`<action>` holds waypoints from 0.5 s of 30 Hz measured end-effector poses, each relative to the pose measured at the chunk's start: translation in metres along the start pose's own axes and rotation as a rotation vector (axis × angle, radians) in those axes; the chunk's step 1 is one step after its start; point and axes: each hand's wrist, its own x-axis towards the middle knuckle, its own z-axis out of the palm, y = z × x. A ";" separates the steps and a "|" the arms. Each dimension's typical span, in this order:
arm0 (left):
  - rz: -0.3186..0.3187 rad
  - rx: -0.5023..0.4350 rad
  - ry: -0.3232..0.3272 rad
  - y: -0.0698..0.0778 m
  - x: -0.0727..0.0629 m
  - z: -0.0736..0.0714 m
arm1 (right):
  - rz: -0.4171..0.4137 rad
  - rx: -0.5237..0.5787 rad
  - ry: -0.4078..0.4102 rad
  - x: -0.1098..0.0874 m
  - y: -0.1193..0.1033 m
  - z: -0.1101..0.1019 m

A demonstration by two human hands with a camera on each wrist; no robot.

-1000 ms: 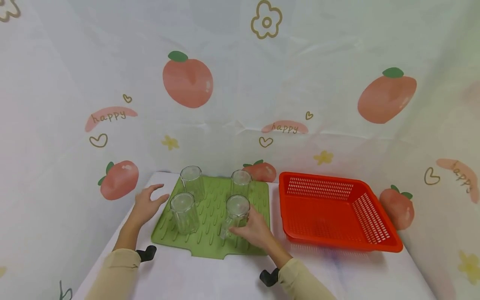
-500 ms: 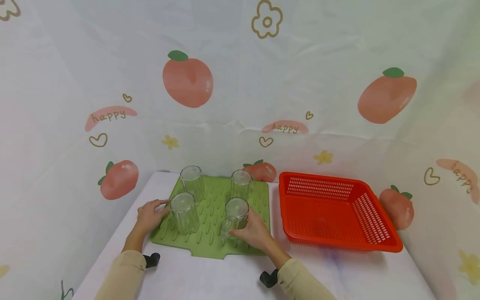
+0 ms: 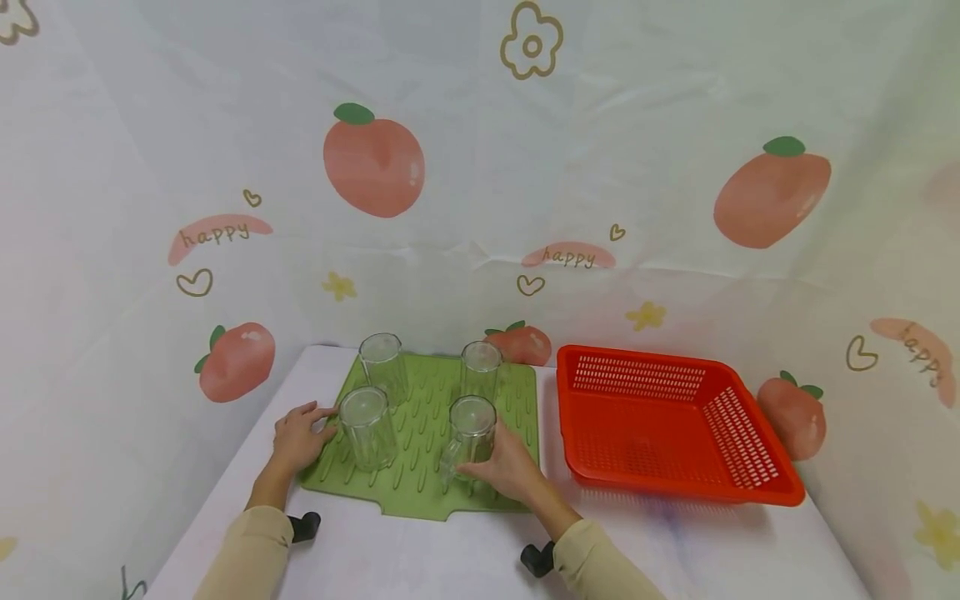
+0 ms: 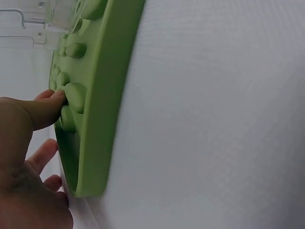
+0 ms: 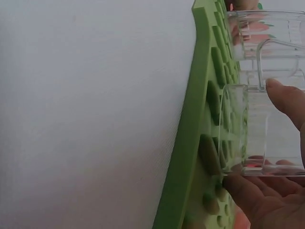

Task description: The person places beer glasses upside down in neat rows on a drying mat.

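My right hand (image 3: 512, 467) holds a clear glass mug (image 3: 472, 418) that stands upside down on the front right of a green ridged drying mat (image 3: 415, 502). In the right wrist view the thumb (image 5: 288, 98) lies on one side of the mug and the fingers (image 5: 250, 193) on the other. The mug's mouth is down at the mat, its handle to the left. At the mat's left edge rests my left hand (image 3: 297, 439), its thumb (image 4: 45, 110) touching a raised bump. A front-left glass mug (image 3: 367, 429) stands close to it.
Two more upturned mugs stand at the back of the mat: a left mug (image 3: 384, 364) and a right mug (image 3: 481, 367). To the right is a red plastic basket (image 3: 682, 492) with slotted sides. A printed cloth (image 3: 465, 283) hangs behind the white table (image 3: 420, 558).
My left hand has come down from above the mat's left side onto its edge. The mug in my right hand has lowered slightly toward me; the other mugs stay put.
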 end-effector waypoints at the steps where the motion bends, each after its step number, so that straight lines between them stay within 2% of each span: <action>1: -0.006 -0.003 -0.003 0.001 -0.001 0.000 | -0.002 -0.002 0.000 0.000 0.001 0.000; 7: -0.026 -0.001 -0.028 0.005 -0.005 -0.003 | 0.000 -0.032 -0.004 -0.002 0.003 0.002; 15: -0.023 -0.006 -0.023 0.002 -0.004 0.000 | 0.015 -0.041 -0.025 -0.004 0.005 0.002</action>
